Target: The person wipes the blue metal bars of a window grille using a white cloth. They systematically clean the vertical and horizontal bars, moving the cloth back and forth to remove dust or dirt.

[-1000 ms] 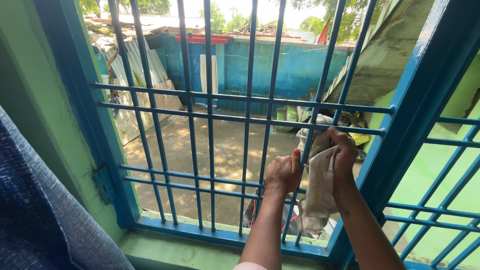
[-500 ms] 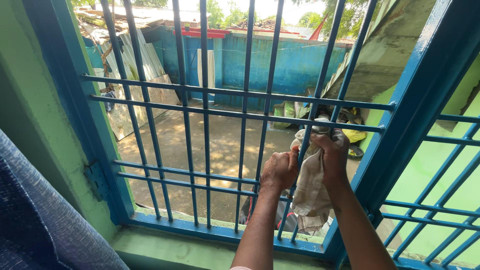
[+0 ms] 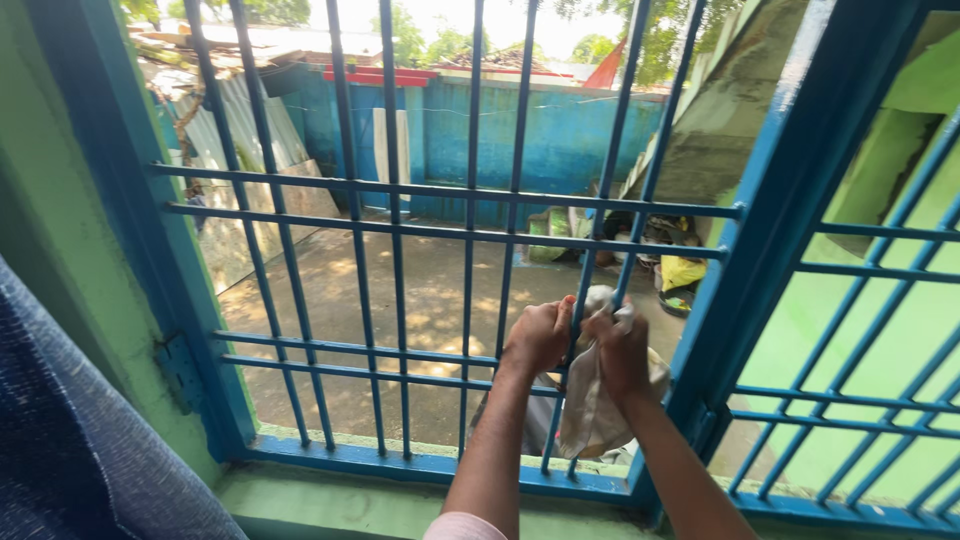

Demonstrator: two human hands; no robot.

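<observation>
A blue metal window grille (image 3: 400, 230) with upright and crosswise bars fills the view. My left hand (image 3: 540, 335) is closed around an upright bar near the lower right of the grille. Beside it, my right hand (image 3: 620, 348) grips a dirty white cloth (image 3: 590, 410) wrapped about the neighbouring upright bars. The cloth hangs down below my right hand toward the sill. Both hands sit close together, almost touching.
A green sill (image 3: 330, 495) runs under the blue window frame (image 3: 770, 230). A dark blue curtain (image 3: 70, 440) hangs at the left. A second grille panel (image 3: 860, 380) stands at the right. Outside lie a yard and a blue wall (image 3: 540, 135).
Both hands and the cloth have slid down the bars, from near the upper crossbars to about mid-height. The view has shifted slightly.
</observation>
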